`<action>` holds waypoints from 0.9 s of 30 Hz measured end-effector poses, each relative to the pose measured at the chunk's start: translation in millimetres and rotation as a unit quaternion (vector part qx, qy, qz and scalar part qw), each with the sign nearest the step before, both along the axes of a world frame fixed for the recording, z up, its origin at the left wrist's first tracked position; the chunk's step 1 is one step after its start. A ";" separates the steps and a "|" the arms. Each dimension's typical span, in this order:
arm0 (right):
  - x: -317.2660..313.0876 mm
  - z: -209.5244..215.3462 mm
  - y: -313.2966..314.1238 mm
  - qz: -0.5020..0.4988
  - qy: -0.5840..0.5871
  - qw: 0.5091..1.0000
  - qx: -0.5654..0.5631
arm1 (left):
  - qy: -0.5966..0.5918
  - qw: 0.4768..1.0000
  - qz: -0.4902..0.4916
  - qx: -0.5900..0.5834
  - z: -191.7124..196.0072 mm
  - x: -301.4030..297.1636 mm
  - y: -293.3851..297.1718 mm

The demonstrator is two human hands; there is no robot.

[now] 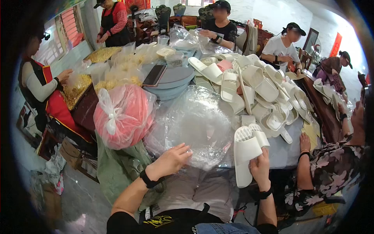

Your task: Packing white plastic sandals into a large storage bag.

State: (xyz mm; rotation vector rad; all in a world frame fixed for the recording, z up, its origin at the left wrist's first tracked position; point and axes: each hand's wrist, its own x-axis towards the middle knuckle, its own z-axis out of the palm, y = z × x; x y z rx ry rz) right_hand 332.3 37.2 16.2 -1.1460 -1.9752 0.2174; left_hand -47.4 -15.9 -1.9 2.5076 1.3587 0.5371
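My right hand (260,168) grips a pair of white slippers (245,150) stacked together, soles up, held at the table's near edge. My left hand (171,160) rests with fingers spread on the edge of a heap of clear plastic bags (194,121), holding nothing I can make out. Beyond both hands a big pile of white slippers (257,91) covers the table, with one pink piece (224,64) among them.
A tied clear bag of red-pink items (122,115) sits to the left. A phone (154,75) lies on stacked grey round trays (171,84). Bags and trays of yellow bits (78,87) lie far left. Several people sit or stand around the table; one person's hand (304,142) rests close on my right.
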 end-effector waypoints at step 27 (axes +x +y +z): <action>-66.8 29.7 -12.4 0.114 -0.066 0.972 0.195 | -0.721 0.688 0.076 0.011 61.8 -23.3 -9.0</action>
